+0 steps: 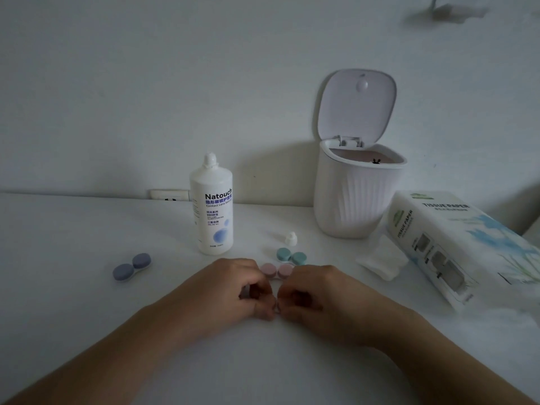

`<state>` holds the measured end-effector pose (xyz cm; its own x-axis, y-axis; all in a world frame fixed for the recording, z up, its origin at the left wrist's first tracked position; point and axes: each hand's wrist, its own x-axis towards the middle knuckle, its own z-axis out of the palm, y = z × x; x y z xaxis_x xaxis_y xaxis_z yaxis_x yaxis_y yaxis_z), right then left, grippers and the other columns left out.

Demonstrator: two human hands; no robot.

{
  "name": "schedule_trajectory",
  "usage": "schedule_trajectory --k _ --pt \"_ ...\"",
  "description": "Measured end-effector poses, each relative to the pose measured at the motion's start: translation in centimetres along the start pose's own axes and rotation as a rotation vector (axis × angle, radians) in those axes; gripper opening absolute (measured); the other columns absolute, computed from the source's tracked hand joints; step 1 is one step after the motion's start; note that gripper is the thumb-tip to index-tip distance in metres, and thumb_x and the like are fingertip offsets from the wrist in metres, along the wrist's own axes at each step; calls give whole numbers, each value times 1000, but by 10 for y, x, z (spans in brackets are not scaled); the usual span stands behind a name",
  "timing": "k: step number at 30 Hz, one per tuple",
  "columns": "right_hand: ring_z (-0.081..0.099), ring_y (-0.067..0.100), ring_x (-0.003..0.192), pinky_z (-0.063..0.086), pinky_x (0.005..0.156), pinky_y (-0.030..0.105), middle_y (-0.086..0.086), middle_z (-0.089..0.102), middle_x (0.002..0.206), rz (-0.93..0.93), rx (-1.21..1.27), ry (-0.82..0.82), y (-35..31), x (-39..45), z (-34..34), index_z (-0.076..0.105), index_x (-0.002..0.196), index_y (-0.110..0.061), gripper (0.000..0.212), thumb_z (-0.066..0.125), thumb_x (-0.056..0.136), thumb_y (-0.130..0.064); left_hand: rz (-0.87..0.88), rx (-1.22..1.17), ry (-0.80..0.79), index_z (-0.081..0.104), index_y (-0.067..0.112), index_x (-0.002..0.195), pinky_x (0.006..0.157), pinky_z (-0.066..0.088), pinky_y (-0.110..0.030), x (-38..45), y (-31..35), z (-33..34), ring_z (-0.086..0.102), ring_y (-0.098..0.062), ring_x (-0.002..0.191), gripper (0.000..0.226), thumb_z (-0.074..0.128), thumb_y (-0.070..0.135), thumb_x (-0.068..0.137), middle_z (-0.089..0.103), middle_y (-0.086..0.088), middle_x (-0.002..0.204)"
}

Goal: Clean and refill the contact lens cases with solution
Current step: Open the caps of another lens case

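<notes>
Two hands curled on tabletop [73, 302], left hand [233, 290] and right hand [315, 293] thumbs touching, pink case [276, 270] just beyond, grip contents unclear.

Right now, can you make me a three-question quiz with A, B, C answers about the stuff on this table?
1. Where is the blue-grey lens case?
A. Inside the bin
B. On the table, left of the solution bottle
C. On the tissue pack

2. How many lens cases are in view?
A. Three
B. One
C. Five

3. How is the lid of the white bin?
A. Shut
C. Missing
B. Flipped up

Answers: 1 B, it lies alone on the table left of the bottle. 2 A, blue-grey, the green case and the pink case. 3 B, the lid stands up behind the opening.
</notes>
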<state>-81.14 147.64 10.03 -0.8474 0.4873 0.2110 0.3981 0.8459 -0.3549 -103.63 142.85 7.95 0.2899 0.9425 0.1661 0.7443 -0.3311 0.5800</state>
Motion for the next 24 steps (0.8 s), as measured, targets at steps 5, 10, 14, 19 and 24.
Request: schedule_trajectory --k 5,10,14,19,24 --pt "55 5 74 48 72 21 -16 59 84 -13 59 134 -2 -3 2 71 100 -19 13 68 89 -27 -46 -66 24 74 35 86 74 53 -31 -2 0 1 63 -7 80 42 77 66 58 64 17 87" --pt "56 9 66 48 61 27 -14 57 70 24 35 184 1 0 3 69 79 -23 11 74 83 -32 -34 -41 32 75 31 84 66 47 -22 -1 0 2 61 -7 77 36 86 56 61 62 20 86" --pt "65 9 84 52 78 23 -9 71 91 -24 140 135 2 -2 3 77 99 -20 19 71 81 -25 -34 -78 32 73 35 88 71 52 -31 -2 0 1 63 -10 80 43 78 65 57 63 17 87" --pt "59 12 71 51 64 31 -13 61 77 61 92 206 5 -1 6 71 89 -27 12 74 80 -33 -16 -54 35 71 38 89 68 51 -29 -2 -2 1 62 -8 79 45 73 70 58 62 18 88" --pt "60 2 81 50 78 20 -10 69 92 -13 98 137 4 -1 4 75 99 -24 20 76 79 -22 -14 -73 31 73 37 90 67 48 -23 -1 -2 1 60 -5 77 47 73 70 55 61 17 87"
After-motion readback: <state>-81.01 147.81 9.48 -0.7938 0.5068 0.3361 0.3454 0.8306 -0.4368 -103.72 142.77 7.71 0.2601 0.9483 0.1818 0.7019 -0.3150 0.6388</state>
